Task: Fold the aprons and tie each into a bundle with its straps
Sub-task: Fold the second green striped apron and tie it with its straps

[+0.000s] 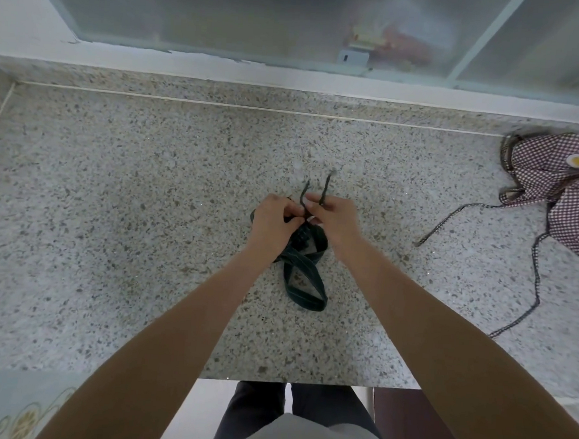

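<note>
The dark apron (305, 243) sits folded small at the middle of the counter (114, 210), and both hands — left hand (274, 218), right hand (332, 216) — are pinched shut on its straps (325, 187) just above it, so the knot looks underway, not finished. The checked apron (561, 186) at the right edge lies unfolded and partly cut off — the knot itself is hidden by fingers.

Speckled polished stone counter (114, 210); checked cloth apron (558, 186); frosted glass (225, 14).

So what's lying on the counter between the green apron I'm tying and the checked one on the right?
In the head view, only a thin checked strap trailing from the checked apron; otherwise bare counter beside the green apron.
</note>
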Demonstrator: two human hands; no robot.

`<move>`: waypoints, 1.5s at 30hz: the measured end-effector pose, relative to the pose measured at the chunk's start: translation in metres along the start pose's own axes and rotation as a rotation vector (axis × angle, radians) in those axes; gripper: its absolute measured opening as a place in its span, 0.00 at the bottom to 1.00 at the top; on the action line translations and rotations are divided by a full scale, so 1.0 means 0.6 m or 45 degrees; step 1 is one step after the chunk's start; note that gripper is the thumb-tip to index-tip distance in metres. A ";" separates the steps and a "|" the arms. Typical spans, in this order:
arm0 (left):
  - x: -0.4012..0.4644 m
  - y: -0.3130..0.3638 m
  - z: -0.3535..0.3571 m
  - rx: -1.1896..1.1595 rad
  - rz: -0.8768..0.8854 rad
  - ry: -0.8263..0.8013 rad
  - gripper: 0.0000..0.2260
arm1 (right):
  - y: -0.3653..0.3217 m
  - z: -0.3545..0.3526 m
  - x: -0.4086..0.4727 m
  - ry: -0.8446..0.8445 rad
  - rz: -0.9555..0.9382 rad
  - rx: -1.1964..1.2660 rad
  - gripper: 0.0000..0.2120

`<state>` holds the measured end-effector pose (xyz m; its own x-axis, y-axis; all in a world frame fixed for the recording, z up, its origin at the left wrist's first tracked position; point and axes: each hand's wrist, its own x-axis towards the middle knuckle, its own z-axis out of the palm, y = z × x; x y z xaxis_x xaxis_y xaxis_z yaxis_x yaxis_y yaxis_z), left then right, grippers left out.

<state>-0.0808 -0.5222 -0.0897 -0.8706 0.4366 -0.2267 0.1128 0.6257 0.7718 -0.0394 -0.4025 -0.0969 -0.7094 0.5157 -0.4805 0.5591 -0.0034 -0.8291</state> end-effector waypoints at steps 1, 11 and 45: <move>0.001 -0.003 0.000 0.025 0.006 -0.010 0.05 | 0.000 -0.002 -0.002 -0.006 0.038 0.092 0.10; 0.031 -0.020 -0.012 0.047 -0.054 -0.187 0.06 | -0.012 -0.033 -0.006 -0.466 0.043 0.309 0.04; 0.017 -0.033 -0.040 -0.702 -0.551 -0.087 0.11 | -0.006 -0.032 -0.001 -0.176 -0.410 -0.694 0.06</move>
<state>-0.1032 -0.5456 -0.0928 -0.7485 0.2729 -0.6043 -0.5118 0.3417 0.7883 -0.0331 -0.3864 -0.0881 -0.9065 0.3028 -0.2944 0.4208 0.5876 -0.6911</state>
